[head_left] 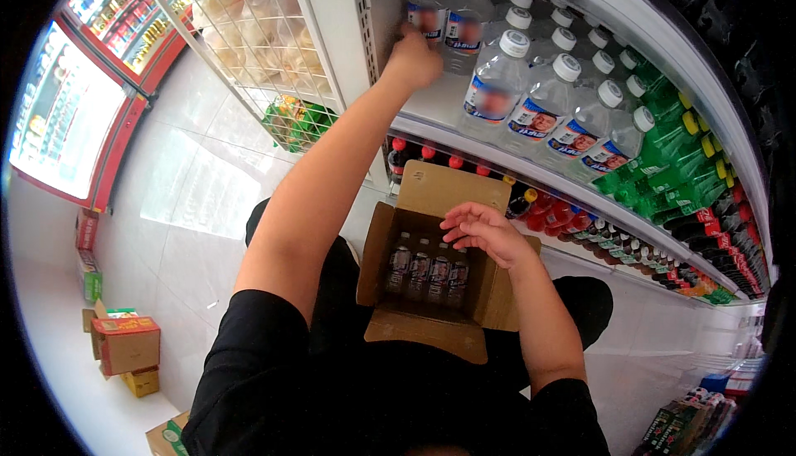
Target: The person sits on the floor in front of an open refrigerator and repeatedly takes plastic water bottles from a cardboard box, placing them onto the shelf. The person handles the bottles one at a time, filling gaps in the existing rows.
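Clear water bottles with white caps and blue picture labels (pixel 492 91) stand in rows on the cooler shelf (pixel 444 108). My left hand (pixel 414 60) reaches up to the shelf's left end. Its fingers are closed around the lower part of the leftmost bottle (pixel 428 0), though their far side is blurred and hidden. Below the shelf, an open cardboard box (pixel 377 253) sits between my legs with several similar bottles (pixel 419 269) upright inside. Above the box's far right part hovers my right hand (pixel 485 230), open, fingers apart and bent, holding nothing.
Green bottles (pixel 655 178) and dark cola bottles (pixel 713 244) fill the shelf's right part. Red drinks (pixel 551 211) stand on the shelf beneath. A white wire rack (pixel 261 41) with bagged goods borders the cooler. Cartons (pixel 128 344) lie along the left wall.
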The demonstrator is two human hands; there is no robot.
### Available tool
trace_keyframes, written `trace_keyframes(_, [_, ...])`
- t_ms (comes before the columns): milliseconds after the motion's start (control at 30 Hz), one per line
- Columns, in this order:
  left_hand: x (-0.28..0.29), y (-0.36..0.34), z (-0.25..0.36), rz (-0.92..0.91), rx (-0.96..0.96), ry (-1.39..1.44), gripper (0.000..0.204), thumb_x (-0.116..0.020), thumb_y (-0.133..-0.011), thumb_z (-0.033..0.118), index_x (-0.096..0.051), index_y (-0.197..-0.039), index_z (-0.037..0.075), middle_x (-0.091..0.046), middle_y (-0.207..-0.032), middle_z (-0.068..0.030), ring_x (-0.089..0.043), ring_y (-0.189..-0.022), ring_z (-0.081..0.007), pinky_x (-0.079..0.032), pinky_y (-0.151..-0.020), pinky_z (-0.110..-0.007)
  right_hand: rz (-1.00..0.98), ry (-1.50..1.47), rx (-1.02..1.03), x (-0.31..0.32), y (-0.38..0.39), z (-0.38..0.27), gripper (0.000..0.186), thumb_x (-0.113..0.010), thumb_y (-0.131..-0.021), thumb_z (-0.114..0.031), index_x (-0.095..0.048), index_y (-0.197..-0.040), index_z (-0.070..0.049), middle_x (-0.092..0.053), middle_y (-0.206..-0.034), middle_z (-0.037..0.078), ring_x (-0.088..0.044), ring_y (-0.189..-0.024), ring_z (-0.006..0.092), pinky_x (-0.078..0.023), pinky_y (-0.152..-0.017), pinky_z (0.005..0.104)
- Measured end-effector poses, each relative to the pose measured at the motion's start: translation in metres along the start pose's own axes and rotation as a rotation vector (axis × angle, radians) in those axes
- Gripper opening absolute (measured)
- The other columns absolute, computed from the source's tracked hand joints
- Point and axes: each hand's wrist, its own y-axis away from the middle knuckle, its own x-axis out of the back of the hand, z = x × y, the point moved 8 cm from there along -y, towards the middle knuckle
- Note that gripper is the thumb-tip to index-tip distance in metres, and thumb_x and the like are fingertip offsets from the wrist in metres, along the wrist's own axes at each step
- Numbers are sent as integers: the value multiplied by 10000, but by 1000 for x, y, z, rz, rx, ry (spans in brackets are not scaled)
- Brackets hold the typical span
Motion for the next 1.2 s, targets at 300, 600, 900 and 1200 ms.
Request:
trace_keyframes(300, [23, 98, 6, 105, -390, 268, 529, -566, -931, 26, -470, -1448, -37, -556, -1408, -314, -498, -1386, -424, -410, -1122, -422, 56, 493, -150, 6, -35, 72, 271, -616, -983, -180, -630, -1218, -46, -679, -1177, 135, -683, -1055, 260, -548, -887, 362])
trace_keyframes(600, [-12, 217, 18, -471, -675, 184, 188, -616, -897, 0, -654, -1081, 5, -683, -1036, -178, -682, -980, -375, -554, -808, -421, -247, 1466, -520, 34, -52, 208, 349, -662, -859, -183, -717, -1175, -47, -716, -1113, 233, -685, -1060, 395, -557, -913, 484])
trace_keyframes(900, [-83, 236, -22, -898, -639, -391, 298, -640, -942, 208, -630, -1196, 54, -687, -1076, -171, -683, -1015, -383, -575, -850, -476, 116, 1452, -384, 82, -120, 304, 536, -691, -853, -182, -606, -1369, -60, -591, -1393, 209, -546, -1315, 371, -497, -1047, 480])
trace_keyframes(1200, [-83, 246, -67, -1005, -470, -587, 413, -656, -947, 274, -561, -1294, 69, -660, -1222, -169, -673, -1088, -393, -562, -891, -506, 280, 1531, -219, 60, -133, 264, 534, -701, -860, -206, -605, -1362, -53, -619, -1359, 223, -554, -1293, 409, -456, -1087, 492])
